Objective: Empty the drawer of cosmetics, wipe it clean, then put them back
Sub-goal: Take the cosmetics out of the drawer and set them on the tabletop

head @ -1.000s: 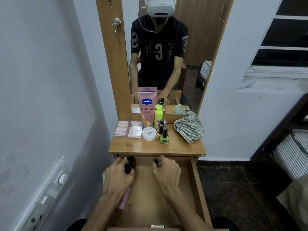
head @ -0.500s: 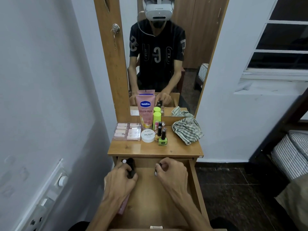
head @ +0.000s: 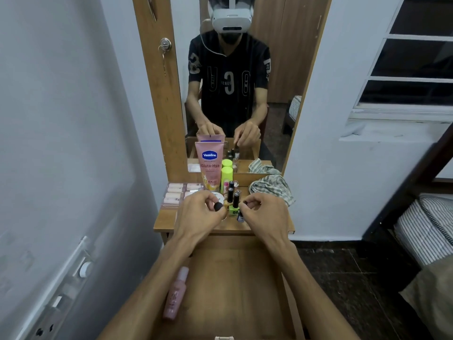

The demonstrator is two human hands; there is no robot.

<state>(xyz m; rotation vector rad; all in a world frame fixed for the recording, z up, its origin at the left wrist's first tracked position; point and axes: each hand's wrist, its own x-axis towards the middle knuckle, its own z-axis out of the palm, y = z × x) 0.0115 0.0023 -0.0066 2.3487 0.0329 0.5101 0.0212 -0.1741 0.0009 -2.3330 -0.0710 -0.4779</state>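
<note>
Placement on the tabletop (head: 169, 220) is the step judged to be in hand: two small bottles are carried over the dressing table's top, where most of the cosmetics are already gathered. To do it well, each bottle should be lowered upright into a bare patch at the front of the cluster and released only once its base sits flat, since the standing nail polish bottles (head: 233, 200) are narrow and could be knocked over by a knuckle.

Furthest left on the top, a pack of pink tubes (head: 175, 193) is laid flat. Next, the left hand (head: 199, 217) is seen with its fingers curled in, and a dark-capped bottle (head: 218, 206) is pinched between thumb and fingertips, held above a white round jar (head: 220, 198) that is largely hidden by the hand. Behind, a Vaseline tube (head: 209, 165) and a lime-green bottle (head: 226, 179) are stood against the mirror. To the right of the polish bottles, the right hand (head: 266, 215) is likewise curled, and a small dark bottle (head: 240, 216) is pinched at its fingertips, just beside the green polish. Further right, a checked cloth (head: 272, 188) is left crumpled on the top.

Below the arms, the drawer (head: 235, 285) is pulled open, and one pink bottle (head: 176, 294) is still lying along its left side, yet to be taken out.
</note>
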